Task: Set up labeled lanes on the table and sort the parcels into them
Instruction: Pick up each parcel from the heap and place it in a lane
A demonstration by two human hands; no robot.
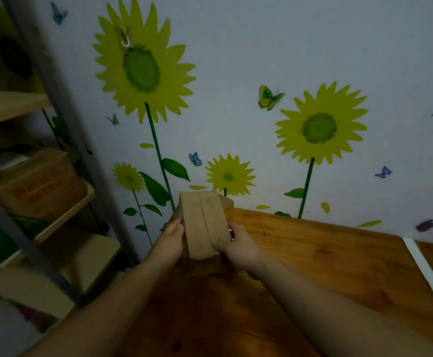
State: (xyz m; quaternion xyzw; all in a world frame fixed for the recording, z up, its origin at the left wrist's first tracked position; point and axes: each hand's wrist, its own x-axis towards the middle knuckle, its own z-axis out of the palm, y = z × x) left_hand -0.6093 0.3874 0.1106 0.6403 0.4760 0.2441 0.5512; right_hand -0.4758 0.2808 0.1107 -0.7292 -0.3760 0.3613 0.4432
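A small brown cardboard parcel (205, 225), sealed with tape along its top, is at the far left corner of the wooden table (313, 258). My left hand (170, 243) grips its left side and my right hand (239, 244) grips its right side, fingers curled round the edges. Whether the parcel's base touches the table is hidden by my hands. A second brown box corner (227, 206) shows just behind it against the wall. A strip of white tape (426, 274) runs across the table at the right, marking a lane edge.
A metal-framed shelf unit (55, 228) stands left of the table, with a large cardboard box (37, 184) on a middle shelf. The wall behind, with sunflower and butterfly stickers (143, 68), borders the table's far edge.
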